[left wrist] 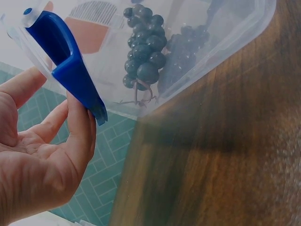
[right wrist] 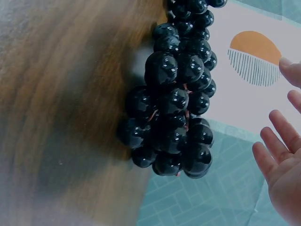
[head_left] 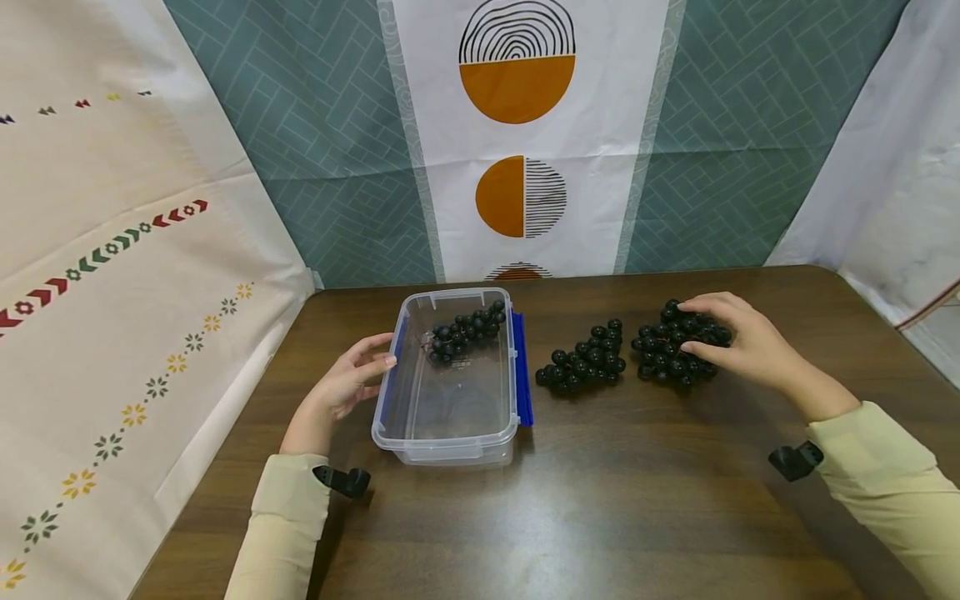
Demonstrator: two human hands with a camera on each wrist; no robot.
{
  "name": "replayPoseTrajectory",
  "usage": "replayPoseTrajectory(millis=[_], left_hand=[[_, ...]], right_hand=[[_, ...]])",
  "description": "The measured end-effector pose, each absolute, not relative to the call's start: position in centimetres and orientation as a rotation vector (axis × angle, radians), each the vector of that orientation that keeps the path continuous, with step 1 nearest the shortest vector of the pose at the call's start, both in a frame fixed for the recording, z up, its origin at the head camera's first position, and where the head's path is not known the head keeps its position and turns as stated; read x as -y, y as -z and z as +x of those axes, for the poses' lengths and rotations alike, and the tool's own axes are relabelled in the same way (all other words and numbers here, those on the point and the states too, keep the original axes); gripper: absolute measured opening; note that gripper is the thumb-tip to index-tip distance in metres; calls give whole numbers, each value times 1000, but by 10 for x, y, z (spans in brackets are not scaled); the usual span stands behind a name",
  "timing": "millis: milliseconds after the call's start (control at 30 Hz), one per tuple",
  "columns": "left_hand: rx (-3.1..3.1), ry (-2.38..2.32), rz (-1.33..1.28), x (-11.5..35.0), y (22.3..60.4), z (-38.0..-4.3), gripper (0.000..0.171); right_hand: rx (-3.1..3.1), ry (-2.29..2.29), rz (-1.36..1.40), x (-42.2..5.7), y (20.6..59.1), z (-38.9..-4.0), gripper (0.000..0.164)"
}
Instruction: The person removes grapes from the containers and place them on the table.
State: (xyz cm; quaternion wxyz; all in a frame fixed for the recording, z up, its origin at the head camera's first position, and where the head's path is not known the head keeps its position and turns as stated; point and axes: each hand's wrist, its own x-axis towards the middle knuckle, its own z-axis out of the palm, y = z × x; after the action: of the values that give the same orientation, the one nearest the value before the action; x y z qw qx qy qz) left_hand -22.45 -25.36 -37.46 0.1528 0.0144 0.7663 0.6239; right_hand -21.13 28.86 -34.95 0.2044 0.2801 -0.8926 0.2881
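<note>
A clear plastic container (head_left: pixel 450 438) with blue side latches stands lidless on the table. One bunch of dark grapes (head_left: pixel 467 332) lies inside it, toward the far end. My left hand (head_left: pixel 348 379) rests against its left side; in the left wrist view, fairly straight fingers lie by the blue latch (left wrist: pixel 77 77). To the right of the container are two more dark bunches on the tabletop. Over the rightmost bunch of grapes (head_left: pixel 667 350) hovers my right hand (head_left: pixel 757 346). Its fingers are spread and stand apart from the grapes in the right wrist view.
The middle bunch of grapes (head_left: pixel 588 362) lies between the container and the rightmost bunch. Another blue latch (head_left: pixel 521 371) hangs folded outward on the container's right side. A patterned cloth (head_left: pixel 337 167) hangs behind the brown wooden table (head_left: pixel 600 517).
</note>
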Motion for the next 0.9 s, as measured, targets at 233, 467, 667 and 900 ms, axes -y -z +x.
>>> replayPoseTrajectory(millis=[233, 467, 667, 900], left_hand=[[-2190, -1792, 42, 253, 374, -224, 59], [-2183, -1789, 39, 254, 375, -226, 60], [-2163, -1808, 42, 255, 376, -228, 60], [-2165, -1810, 37, 255, 376, -228, 60]], right_hand=[[2508, -777, 804, -283, 343, -211, 52], [2551, -801, 843, -277, 336, -213, 53], [2579, -832, 885, -270, 331, -215, 53], [2589, -796, 945, -260, 323, -221, 52]])
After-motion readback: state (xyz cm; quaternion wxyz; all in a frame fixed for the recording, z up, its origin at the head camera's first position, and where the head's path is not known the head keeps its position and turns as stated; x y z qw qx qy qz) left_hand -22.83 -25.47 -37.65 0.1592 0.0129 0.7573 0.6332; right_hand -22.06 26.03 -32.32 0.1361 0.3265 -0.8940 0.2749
